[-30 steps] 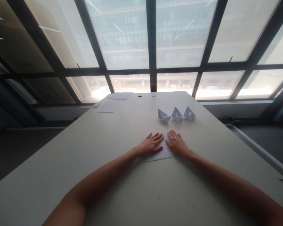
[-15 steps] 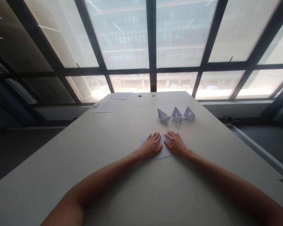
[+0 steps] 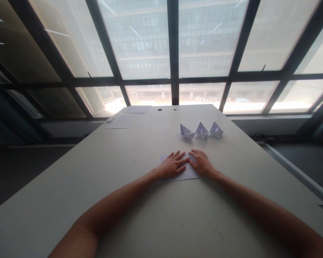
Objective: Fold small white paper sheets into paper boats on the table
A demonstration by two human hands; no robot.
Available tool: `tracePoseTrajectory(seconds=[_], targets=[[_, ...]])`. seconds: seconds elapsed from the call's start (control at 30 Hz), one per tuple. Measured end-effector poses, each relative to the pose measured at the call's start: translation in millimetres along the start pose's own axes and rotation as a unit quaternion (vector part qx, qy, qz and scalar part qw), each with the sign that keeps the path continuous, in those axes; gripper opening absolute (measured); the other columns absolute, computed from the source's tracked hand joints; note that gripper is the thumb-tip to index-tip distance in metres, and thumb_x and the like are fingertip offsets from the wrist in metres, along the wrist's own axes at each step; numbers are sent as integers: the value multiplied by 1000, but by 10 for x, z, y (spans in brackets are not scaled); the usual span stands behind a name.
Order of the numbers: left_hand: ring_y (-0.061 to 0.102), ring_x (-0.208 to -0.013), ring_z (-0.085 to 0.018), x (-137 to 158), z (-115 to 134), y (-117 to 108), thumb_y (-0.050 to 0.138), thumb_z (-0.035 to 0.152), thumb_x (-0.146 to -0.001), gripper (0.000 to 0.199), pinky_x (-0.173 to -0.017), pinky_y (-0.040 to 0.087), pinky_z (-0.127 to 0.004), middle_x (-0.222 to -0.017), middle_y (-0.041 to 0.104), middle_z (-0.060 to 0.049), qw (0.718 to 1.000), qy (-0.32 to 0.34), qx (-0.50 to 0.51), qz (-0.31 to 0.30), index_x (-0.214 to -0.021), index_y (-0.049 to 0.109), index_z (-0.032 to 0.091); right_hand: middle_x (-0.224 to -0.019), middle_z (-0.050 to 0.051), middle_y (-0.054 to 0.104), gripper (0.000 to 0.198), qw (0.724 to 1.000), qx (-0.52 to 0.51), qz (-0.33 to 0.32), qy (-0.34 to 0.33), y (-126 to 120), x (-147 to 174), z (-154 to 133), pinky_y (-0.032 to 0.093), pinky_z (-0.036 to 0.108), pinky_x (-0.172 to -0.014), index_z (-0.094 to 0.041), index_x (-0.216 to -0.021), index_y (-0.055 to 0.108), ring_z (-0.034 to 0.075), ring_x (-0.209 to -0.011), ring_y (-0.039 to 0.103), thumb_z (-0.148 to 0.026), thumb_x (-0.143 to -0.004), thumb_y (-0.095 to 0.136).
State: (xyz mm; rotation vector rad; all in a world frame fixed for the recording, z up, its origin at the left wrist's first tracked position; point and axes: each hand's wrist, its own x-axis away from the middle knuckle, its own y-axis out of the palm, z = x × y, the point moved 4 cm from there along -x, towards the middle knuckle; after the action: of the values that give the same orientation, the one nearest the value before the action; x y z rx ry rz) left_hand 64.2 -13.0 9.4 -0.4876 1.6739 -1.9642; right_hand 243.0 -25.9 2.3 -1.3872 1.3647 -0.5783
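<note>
A folded sheet of white paper [image 3: 187, 174] lies flat on the table, partly covered by both hands. Across its left half my left hand [image 3: 172, 165] rests palm down with the fingers spread, one fingertip reaching to the right hand. My right hand [image 3: 200, 163] lies on the paper's right side, its fingers stretched forward and closer together. Beyond the hands, three white paper boats [image 3: 201, 131] stand in a row, slightly to the right.
The long white table [image 3: 140, 215] runs toward the large windows [image 3: 142, 39]. Loose paper sheets [image 3: 120, 121] lie at its far left, beside a small pale object [image 3: 110, 120]. Two dark round holes [image 3: 159, 109] show near the far edge.
My left hand's fingers have spread, with one now extending toward the right hand. The right hand's fingers have drawn slightly together. The paper boats have stayed put.
</note>
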Motion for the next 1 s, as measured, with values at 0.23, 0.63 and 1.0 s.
tracePoseTrajectory(seconds=[0.23, 0.63, 1.0], targets=[[16, -150, -32, 1, 6, -19, 34, 53, -101, 57, -119, 14, -53, -163, 19, -5, 1000, 3, -1, 0, -155, 29, 33, -114, 12, 65, 31, 996, -61, 66, -1, -41, -74, 140, 42, 38, -102, -15, -116, 66, 26, -111, 54, -18, -86, 59], [15, -150, -30, 7, 13, -18, 30, 56, -101, 63, -120, 13, -51, -163, 18, -6, 1000, 3, -2, 0, -157, 23, 27, -118, 10, 58, 57, 949, -282, 140, 24, -78, -97, 242, 52, 33, -75, -20, -130, 56, 17, -80, 59, -12, -73, 60], [12, -151, -24, -4, -19, 18, 30, 55, -101, 70, -122, 11, -42, -162, 16, -15, 1000, -18, 6, 6, -156, 19, 13, -80, -2, 58, 80, 946, -312, 80, 38, -87, -97, 141, 46, 26, -64, -15, -148, 38, 15, -67, 53, -22, -73, 65]])
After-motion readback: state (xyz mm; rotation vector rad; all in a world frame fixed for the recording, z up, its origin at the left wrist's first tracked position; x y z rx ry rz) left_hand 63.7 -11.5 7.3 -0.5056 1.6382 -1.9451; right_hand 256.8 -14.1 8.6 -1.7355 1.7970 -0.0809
